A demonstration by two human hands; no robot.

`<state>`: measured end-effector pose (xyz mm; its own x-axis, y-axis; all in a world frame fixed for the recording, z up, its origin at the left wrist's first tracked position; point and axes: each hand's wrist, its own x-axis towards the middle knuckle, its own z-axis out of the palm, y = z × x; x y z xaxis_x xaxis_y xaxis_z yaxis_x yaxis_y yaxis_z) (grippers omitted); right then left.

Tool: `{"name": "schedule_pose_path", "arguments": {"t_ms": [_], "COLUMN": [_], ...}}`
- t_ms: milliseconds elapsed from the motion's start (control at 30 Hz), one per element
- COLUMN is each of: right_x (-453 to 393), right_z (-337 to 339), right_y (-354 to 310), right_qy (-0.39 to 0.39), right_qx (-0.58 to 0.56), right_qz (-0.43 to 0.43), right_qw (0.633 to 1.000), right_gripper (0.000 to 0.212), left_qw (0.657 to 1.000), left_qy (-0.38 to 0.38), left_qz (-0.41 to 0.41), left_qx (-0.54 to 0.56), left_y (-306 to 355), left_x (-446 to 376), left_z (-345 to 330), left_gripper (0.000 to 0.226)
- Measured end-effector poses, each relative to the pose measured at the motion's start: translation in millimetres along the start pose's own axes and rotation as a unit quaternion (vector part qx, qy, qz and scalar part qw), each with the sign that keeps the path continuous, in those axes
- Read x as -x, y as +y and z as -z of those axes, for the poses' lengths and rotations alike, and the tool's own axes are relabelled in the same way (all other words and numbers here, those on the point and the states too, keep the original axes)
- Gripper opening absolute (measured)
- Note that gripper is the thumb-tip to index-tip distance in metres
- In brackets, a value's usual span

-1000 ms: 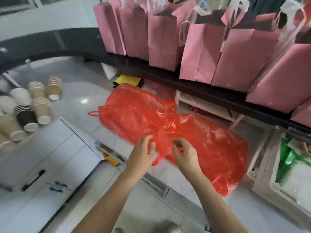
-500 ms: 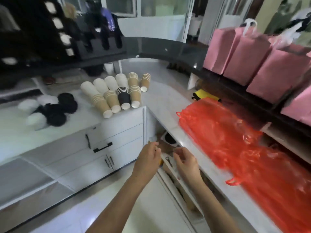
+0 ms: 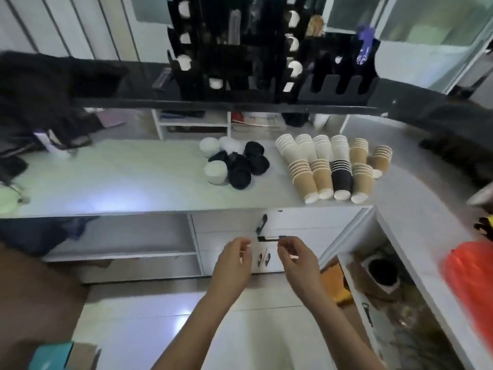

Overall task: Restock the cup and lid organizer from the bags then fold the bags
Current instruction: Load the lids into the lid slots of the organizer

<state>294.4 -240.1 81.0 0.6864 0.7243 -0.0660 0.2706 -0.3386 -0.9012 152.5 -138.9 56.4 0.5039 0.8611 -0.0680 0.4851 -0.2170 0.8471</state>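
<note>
I am holding my left hand [image 3: 234,259] and right hand [image 3: 296,259] out before me, fingers loosely curled and gripping nothing, freed for the stock lying ahead. The sideways stacks of white, tan and black paper cups [image 3: 330,166] and the heap of round black and white plastic lids [image 3: 234,162] are waiting on the pale counter [image 3: 120,180], just below the tall black slotted organizer [image 3: 240,49], while the crumpled red plastic bag [image 3: 469,279] is lying at my far right, not yet folded

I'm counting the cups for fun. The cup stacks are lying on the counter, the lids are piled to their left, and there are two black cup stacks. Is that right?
Almost. The head view shows only one black cup stack; the other cup stacks around it are white or tan. The rest holds: they lie on the counter, and the lids are piled to their left.
</note>
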Motion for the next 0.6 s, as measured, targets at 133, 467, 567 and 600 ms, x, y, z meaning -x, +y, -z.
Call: {"name": "schedule_pose_path", "arguments": {"t_ms": [133,467,567,600], "right_x": [-42.0,-191.7,-247.3,-264.7], "right_z": [-37.0,-98.0,-106.1,-108.2], "right_y": [-21.1,-46.4,-53.9,-56.0], "right_qy": [-0.040,-0.091,-0.087,-0.085], "right_qx": [-0.007,-0.013,-0.008,-0.009], "right_qz": [0.010,0.023,0.010,0.006], "right_qw": [0.999,0.995,0.996,0.996], "right_gripper": [0.017,0.013,0.013,0.013], "left_qw": [0.999,0.998,0.998,0.998], "left_qy": [0.044,0.045,0.025,0.025], "left_qz": [0.024,0.046,0.047,0.046], "left_qx": [0.006,-0.022,-0.036,-0.036], "left_y": [-19.1,-42.0,-32.3,-28.5], "left_x": [-25.5,-156.2,-209.1,-227.8], "left_z": [34.1,62.4,63.4,63.9], "left_gripper": [0.023,0.024,0.025,0.025]}}
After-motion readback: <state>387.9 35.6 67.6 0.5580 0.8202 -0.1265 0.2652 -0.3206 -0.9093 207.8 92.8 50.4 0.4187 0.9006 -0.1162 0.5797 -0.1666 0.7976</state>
